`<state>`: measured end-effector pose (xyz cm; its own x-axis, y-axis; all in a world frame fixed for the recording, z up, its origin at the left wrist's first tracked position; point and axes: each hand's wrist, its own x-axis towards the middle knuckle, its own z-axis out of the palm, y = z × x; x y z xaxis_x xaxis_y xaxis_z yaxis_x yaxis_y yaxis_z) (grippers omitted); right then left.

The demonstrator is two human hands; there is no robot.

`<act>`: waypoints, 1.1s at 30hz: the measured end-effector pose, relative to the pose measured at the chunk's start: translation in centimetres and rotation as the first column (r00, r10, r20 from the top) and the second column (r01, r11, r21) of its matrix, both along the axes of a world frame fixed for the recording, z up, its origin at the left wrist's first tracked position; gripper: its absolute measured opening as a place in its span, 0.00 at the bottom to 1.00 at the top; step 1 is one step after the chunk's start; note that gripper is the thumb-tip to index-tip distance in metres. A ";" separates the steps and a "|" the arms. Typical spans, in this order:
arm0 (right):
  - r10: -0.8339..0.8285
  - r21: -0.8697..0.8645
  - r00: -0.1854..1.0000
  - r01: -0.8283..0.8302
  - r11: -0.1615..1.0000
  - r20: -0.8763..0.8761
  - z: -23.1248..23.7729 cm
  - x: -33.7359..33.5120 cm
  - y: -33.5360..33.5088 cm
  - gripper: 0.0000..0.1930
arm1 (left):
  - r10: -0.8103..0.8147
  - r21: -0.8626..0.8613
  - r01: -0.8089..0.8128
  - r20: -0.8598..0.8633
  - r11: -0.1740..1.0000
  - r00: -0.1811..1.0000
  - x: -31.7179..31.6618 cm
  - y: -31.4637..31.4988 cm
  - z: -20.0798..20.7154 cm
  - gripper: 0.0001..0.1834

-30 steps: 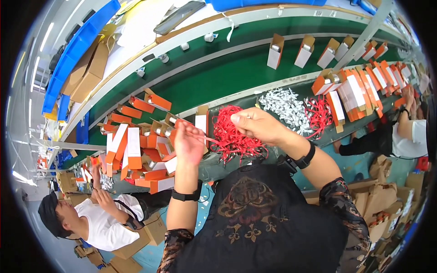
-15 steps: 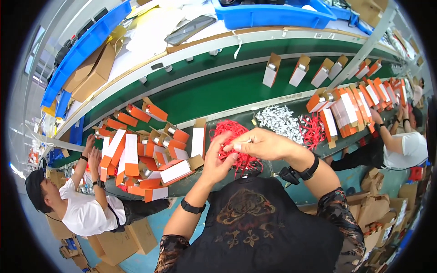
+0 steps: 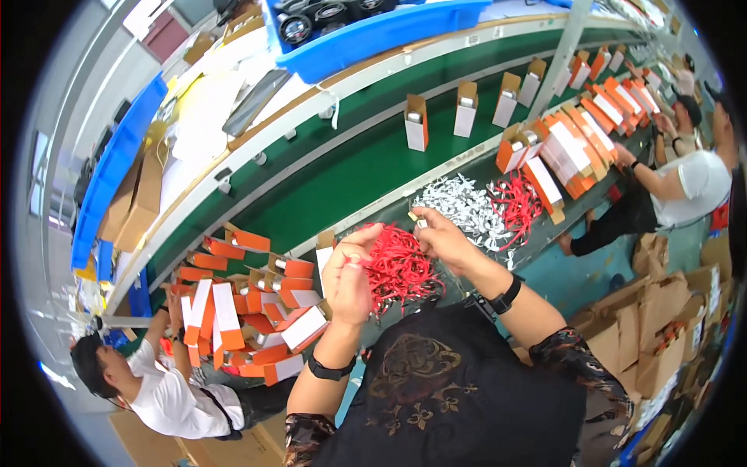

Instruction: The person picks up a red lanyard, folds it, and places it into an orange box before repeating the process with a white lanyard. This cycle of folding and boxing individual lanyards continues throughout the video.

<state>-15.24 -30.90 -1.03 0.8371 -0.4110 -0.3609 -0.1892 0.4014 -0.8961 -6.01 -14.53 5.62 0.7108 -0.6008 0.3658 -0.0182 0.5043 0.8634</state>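
My left hand (image 3: 348, 282) is raised beside a heap of red ribbons (image 3: 403, 271). Its fingers are curled toward the thumb, and whatever they may hold is hidden. Over the heap's right side, my right hand (image 3: 445, 240) pinches a small white and yellowish piece (image 3: 421, 222), too small to name. Just beyond that hand lies a pile of white ribbon-like strips (image 3: 461, 204). A smaller bunch of red ribbons (image 3: 517, 204) adjoins it on the right.
Orange and white boxes (image 3: 302, 328) crowd the bench at left; more boxes (image 3: 564, 148) stand at right. Several upright boxes (image 3: 465, 113) line the green conveyor (image 3: 342, 187). Co-workers (image 3: 175, 389) work on both sides. A blue tray (image 3: 373, 39) sits on the shelf above.
My hands, close together over the red heap before, have moved apart: the right one to the right, the left one slightly left. The whole view has turned and shifted.
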 end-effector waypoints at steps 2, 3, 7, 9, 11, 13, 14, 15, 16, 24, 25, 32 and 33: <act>-0.024 -0.001 0.999 0.024 1.000 0.033 -1.5 0.0 -0.2 0.25 | -0.109 0.027 0.111 -0.074 0.993 0.991 1.4 0.1 0.6 0.13; -0.010 -0.008 0.998 0.010 1.000 0.065 -1.5 -0.3 -0.3 0.26 | -0.198 0.032 0.206 -0.166 0.978 0.966 1.5 -0.1 1.0 0.13; -0.077 -0.193 0.980 0.113 0.975 0.183 -1.4 -0.8 -0.7 0.24 | -0.229 -0.032 0.236 -0.407 0.971 0.884 1.2 -2.0 1.9 0.12; -0.018 -0.509 0.986 0.101 0.855 0.164 -1.3 -0.3 -0.6 0.19 | -0.182 0.021 0.215 -0.454 0.976 0.872 0.8 -2.6 2.8 0.10; 0.053 -0.624 0.978 0.087 0.777 0.202 -0.8 0.9 0.8 0.10 | -0.222 -0.006 0.262 -0.552 0.965 0.804 1.6 -1.8 2.7 0.08; 0.183 -0.565 0.958 -0.029 0.825 0.219 -1.7 2.6 3.2 0.11 | -0.171 -0.008 0.209 -0.606 0.978 0.777 1.0 -1.6 3.8 0.08; 0.195 -0.309 0.947 -0.112 0.944 0.254 -2.0 2.8 4.2 0.11 | -0.175 0.005 0.232 -0.640 0.973 0.748 1.5 -1.6 3.7 0.10; 0.208 -0.030 0.928 -0.209 0.977 0.308 -1.5 2.8 4.8 0.13 | -0.212 -0.045 0.244 -0.665 0.969 0.716 2.0 -1.4 3.3 0.10; 0.206 0.112 0.936 -0.246 0.963 0.285 0.1 1.8 4.5 0.15 | -0.232 -0.088 0.239 -0.693 0.967 0.682 2.8 -1.4 2.6 0.09; 0.266 -0.106 0.912 -0.245 0.964 0.311 2.6 -0.7 4.5 0.08 | -0.319 -0.330 0.031 -0.879 0.944 0.354 7.9 1.4 -3.6 0.12; 0.221 -0.088 0.925 -0.204 0.975 0.308 3.1 -0.9 4.4 0.07 | -0.313 -0.325 0.025 -0.884 0.945 0.348 7.6 1.6 -4.4 0.12; 0.215 -0.361 0.908 -0.077 0.929 0.359 4.3 -0.5 5.0 0.06 | -0.224 -0.054 0.265 -0.709 0.963 0.669 1.3 0.6 -8.6 0.21; 0.202 -0.389 0.934 -0.075 0.918 0.296 4.4 -0.4 5.0 0.05 | -0.222 -0.057 0.258 -0.706 0.965 0.672 0.9 0.4 -9.2 0.21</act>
<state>-15.66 -25.88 3.42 0.9388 -0.3316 0.0929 0.1071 0.0247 -0.9939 -5.08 -14.14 -3.62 0.5769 -0.7895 -0.2094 0.7168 0.3665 0.5931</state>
